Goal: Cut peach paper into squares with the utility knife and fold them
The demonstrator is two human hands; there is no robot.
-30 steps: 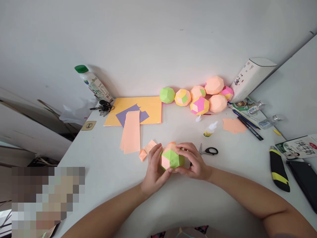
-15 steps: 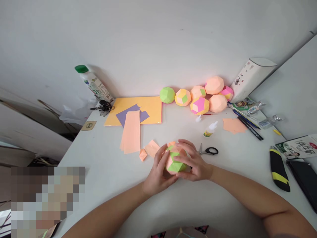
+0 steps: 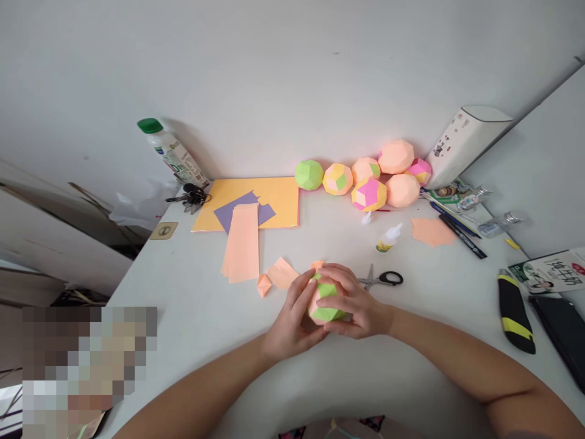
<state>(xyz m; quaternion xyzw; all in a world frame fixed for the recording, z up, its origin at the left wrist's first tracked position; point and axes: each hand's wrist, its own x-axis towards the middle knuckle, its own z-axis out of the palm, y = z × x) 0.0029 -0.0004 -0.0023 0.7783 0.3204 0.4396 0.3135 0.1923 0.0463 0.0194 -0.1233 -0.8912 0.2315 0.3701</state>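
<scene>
Between my two hands is a faceted paper ball (image 3: 326,311) in peach and green. My left hand (image 3: 292,323) wraps its left side, and my right hand (image 3: 359,308) curls over its top and right, hiding part of it. Just left of the ball lie a peach paper piece (image 3: 282,273) and a small folded peach paper unit (image 3: 264,285). Another bit of peach paper (image 3: 317,264) peeks out behind the ball. A pair of scissors (image 3: 389,278) with black handles rests right beyond my right hand.
Several finished paper balls (image 3: 308,175) line the wall. Peach paper strips (image 3: 244,247) overlap purple paper (image 3: 228,210) and a yellow sheet (image 3: 278,195). A glue bottle (image 3: 387,239), pens (image 3: 464,236), a black-and-yellow tool (image 3: 515,314) and a dark case (image 3: 560,335) lie rightward. A green-capped bottle (image 3: 176,152) stands back left.
The ball has turned slightly in my hands and shifted a little to the right and down. My right-hand fingers have moved left over it, and more of the scissors shows.
</scene>
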